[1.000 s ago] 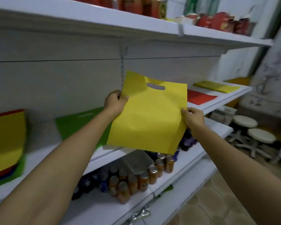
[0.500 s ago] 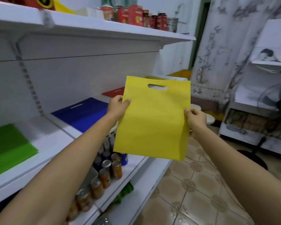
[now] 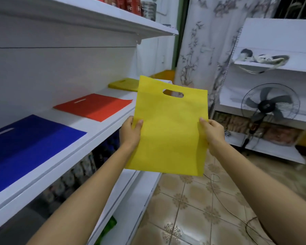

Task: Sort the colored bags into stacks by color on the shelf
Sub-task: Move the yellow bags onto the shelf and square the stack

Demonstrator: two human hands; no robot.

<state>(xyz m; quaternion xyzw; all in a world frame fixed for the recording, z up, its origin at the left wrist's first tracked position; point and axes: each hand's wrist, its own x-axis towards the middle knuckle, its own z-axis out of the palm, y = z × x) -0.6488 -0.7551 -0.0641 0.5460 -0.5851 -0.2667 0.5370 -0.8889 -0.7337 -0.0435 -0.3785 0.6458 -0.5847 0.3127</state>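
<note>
Both hands hold a yellow bag [image 3: 170,131] upright in the air, just right of the shelf [image 3: 74,121] edge, its cut-out handle at the top. The left hand [image 3: 130,133] pinches the bag's left edge, thumb on the front and the other fingers behind; the right hand [image 3: 213,133] pinches the right edge likewise. On the shelf lie a blue bag [image 3: 28,149] nearest, a red bag [image 3: 94,106] farther and a far yellow bag [image 3: 124,84] beyond, well apart. A fan [image 3: 270,105] stands at the far right
</note>
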